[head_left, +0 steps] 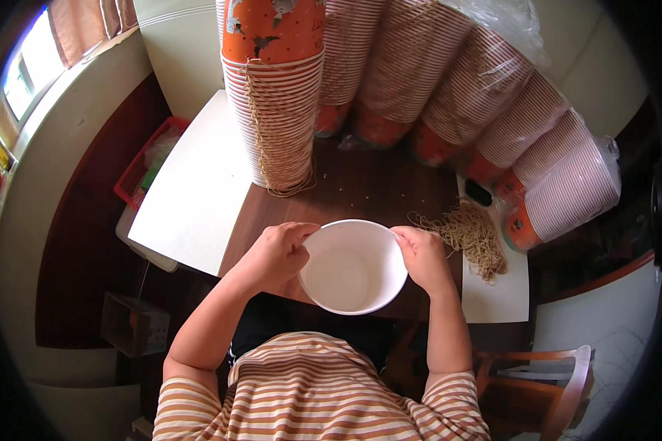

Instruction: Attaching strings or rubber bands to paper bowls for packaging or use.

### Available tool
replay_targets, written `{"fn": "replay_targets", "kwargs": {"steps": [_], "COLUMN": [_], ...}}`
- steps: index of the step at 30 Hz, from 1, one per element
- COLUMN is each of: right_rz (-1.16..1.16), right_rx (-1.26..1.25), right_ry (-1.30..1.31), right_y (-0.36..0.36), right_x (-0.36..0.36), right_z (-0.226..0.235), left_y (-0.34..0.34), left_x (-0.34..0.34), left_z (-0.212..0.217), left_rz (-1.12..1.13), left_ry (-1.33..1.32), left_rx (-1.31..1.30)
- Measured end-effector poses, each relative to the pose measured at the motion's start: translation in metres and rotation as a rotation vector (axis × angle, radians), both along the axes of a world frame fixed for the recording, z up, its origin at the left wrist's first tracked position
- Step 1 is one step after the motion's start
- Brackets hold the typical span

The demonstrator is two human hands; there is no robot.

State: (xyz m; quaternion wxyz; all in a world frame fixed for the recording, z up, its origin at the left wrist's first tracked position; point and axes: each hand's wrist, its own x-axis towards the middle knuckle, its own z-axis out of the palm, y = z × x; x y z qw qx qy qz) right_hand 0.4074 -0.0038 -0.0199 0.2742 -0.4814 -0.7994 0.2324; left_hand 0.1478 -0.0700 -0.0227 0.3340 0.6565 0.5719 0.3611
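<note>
Midway, judging by stacks: white paper bowl (pixel 354 266) gripped at rim by left hand (pixel 276 256) and right hand (pixel 424 257); banded stack (pixel 278 117) upper centre, loose rubber bands (pixel 472 237) right.

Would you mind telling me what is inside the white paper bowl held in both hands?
The white paper bowl shows only its bare white inner wall and bottom; nothing lies inside. The dark wooden table beneath it is covered.
</note>
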Motion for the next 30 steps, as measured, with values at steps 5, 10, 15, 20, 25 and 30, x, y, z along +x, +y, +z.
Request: {"fn": "replay_targets", "kwargs": {"steps": [5, 10, 15, 20, 25, 30], "right_rz": [0.024, 0.13, -0.124, -0.161, -0.102, -0.078], "right_rx": [0.067, -0.057, 0.02, 0.032, 0.205, 0.39], "right_ry": [0.029, 0.201, 0.197, -0.265, -0.52, -0.719], "right_y": [0.006, 0.022, 0.07, 0.087, 0.088, 0.109], "right_x": [-0.002, -0.005, 0.044, 0.092, 0.074, 0.07], "right_z": [-0.005, 0.005, -0.007, -0.058, -0.081, -0.107], "left_y": [0.002, 0.026, 0.023, 0.022, 0.016, 0.01], "left_x": [0.005, 0.009, 0.003, 0.0, 0.005, 0.007], "left_z": [0.012, 0.004, -0.002, 0.003, 0.001, -0.002], "left_rz": [-0.001, -0.027, 0.117, 0.23, 0.265, 0.275], "left_ry": [0.02, 0.094, 0.05, -0.03, -0.01, 0.075], "left_rx": [-0.034, 0.169, 0.15, -0.005, -0.029, 0.238]}}
